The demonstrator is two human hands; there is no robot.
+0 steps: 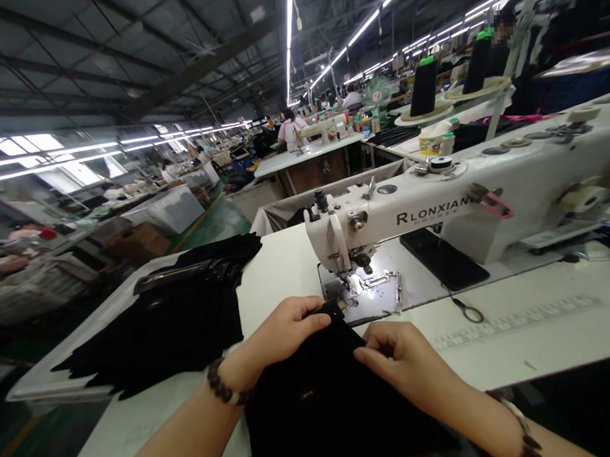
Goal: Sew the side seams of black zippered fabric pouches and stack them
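Observation:
A black fabric piece (315, 395) hangs over the front edge of the sewing table, its narrow top end close to the sewing machine's needle area. My left hand (293, 325) pinches that top end between thumb and fingers. Lower down, my right hand (394, 352) grips the fabric's right edge, fingers closed on it. Just beyond both hands stands the white sewing machine (419, 198), its lamp lighting the metal needle plate (372, 293). The fabric's end lies just in front of the presser foot, and whether it touches the foot I cannot tell.
Stacked black fabric pieces (187, 306) lie on the table at left. Small scissors (468, 311) rest right of the needle plate, near a ruler marking (518, 321) on the tabletop. Black thread cones (424, 88) stand behind the machine. Other people work farther back.

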